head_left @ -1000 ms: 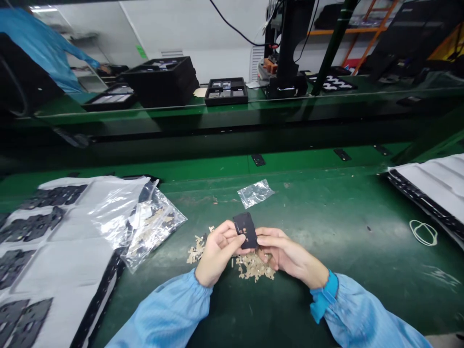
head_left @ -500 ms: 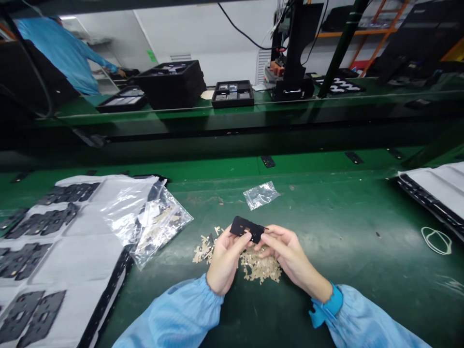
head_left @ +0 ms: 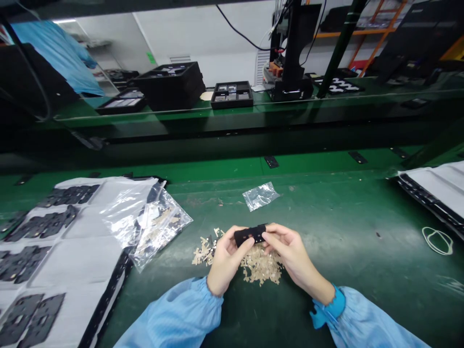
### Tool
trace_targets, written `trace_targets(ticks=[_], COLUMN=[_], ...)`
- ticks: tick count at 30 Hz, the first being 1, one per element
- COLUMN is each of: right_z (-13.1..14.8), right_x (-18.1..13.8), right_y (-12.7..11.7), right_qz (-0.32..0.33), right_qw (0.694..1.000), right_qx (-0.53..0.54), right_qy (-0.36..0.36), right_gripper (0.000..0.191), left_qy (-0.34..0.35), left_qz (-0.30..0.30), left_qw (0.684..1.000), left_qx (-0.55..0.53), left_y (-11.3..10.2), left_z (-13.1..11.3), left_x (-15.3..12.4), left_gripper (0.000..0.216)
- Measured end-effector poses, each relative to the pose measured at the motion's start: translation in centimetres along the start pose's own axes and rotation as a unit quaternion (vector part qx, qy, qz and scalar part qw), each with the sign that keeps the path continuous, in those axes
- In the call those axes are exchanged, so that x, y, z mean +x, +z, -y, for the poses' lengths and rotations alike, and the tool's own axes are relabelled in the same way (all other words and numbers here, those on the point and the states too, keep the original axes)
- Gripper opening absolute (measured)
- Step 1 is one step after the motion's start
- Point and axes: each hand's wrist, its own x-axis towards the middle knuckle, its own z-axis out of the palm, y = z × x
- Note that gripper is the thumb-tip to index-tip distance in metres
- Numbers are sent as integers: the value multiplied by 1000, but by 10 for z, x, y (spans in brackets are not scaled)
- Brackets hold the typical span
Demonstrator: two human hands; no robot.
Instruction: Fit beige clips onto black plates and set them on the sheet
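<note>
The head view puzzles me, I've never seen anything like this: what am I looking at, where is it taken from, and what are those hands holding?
No machine is doing the handling: these are a person's bare left hand and right hand. The camera is worn on that person's head, looking forward and down. Between them, the fingers hold a small black part by its two ends. On the green table, a heap of small beige pieces lies just below the hands. Farther off is a small clear bag. To the left, a larger clear bag with beige pieces inside overlaps a white-lined tray bearing flat black parts.
</note>
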Motion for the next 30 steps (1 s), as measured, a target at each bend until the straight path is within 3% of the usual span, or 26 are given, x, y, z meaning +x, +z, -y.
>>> trace_targets(ticks=[6, 11, 18, 30], right_z=[7, 7, 9, 8], right_x=[-3, -5, -8, -14], right_y=[-3, -4, -10, -15], right_qz=[55, 72, 95, 121], right_qw=[986, 961, 875, 712], right_qx=[-142, -233, -372, -572], right_qy=[-73, -132, -294, -390], right_gripper=[19, 19, 30, 32], left_qy=[108, 143, 203, 309], left_qz=[8, 29, 39, 65], left_qw=[990, 979, 952, 897], left_qx=[93, 142, 224, 308], left_y=[-4, -7, -8, -7], left_z=[-4, -1, -8, -13], left_x=[2, 3, 1, -2], left_gripper=[14, 7, 8, 14])
